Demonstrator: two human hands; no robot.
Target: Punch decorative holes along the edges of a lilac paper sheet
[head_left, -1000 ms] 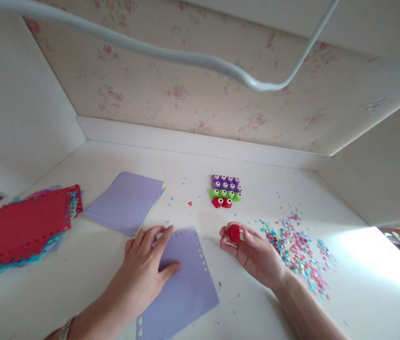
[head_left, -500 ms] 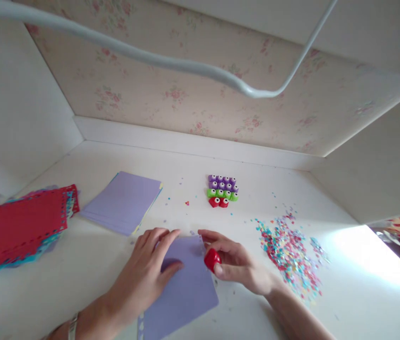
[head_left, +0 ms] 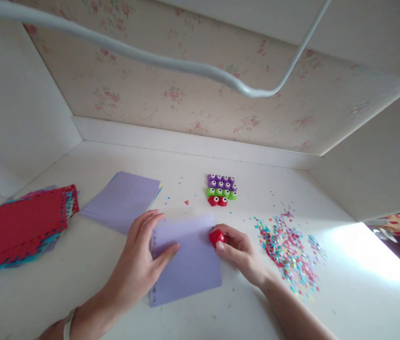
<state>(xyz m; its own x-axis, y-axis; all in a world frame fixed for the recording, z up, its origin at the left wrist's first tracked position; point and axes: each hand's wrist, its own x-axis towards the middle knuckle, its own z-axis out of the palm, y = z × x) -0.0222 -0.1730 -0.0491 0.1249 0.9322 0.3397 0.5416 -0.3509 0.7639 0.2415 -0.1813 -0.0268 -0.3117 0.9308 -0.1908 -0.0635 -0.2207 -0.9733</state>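
From the head view, the left hand [head_left: 139, 264] lies flat with fingers spread on a lilac paper sheet [head_left: 186, 257] on the white table [head_left: 79, 283]. The right hand [head_left: 237, 250] pinches a small red punch [head_left: 216, 237] at the sheet's right edge — fingers closed around it — with a confetti heap [head_left: 288, 255] just beside.

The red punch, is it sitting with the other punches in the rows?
No, the right hand holds the red punch at the purple sheet's edge.

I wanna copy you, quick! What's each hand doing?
Left hand: open, pressing flat on the purple paper.
Right hand: closed, holding the red punch at the paper's edge.
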